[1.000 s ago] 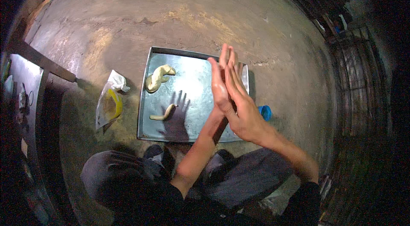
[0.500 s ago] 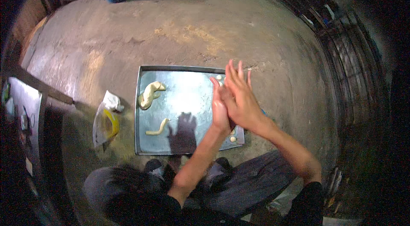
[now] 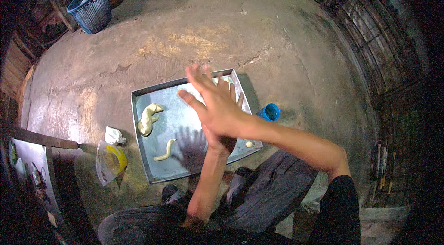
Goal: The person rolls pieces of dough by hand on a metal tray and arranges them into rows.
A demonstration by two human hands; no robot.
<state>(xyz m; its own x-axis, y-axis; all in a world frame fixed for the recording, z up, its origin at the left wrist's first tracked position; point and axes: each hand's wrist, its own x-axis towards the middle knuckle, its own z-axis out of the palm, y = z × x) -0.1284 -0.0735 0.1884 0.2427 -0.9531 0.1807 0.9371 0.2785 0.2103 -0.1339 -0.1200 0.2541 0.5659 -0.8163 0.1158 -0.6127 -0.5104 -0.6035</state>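
My right hand [image 3: 224, 111] lies across my left hand [image 3: 214, 137] above a metal tray [image 3: 175, 106], palms facing, fingers stretched out. Both hands look open; whatever may be between the palms is hidden. The left palm is mostly covered, with only its heel and some fingertips showing, and the right fingertips are blurred. On the tray's left side rests a thick folded lump of pale dough [image 3: 147, 120]. Closer to me is a thin, curved dough strip [image 3: 164, 151]. A small dough ball [image 3: 249, 144] sits at the near right corner, and other pale pieces show partly behind my fingers.
A blue cup [image 3: 271, 112] stands right of the tray. To its left lie a clear bag [image 3: 104, 166] with a yellow curved thing [image 3: 118, 159] and a crumpled white bundle [image 3: 114, 136]. A blue basket [image 3: 94, 12] stands far left; a slatted wall [image 3: 365, 41] runs along the right.
My hands have shifted left over the tray, and the right hand has turned across the left with its fingers spread wider. The view has turned, so the blue cup now shows fully.
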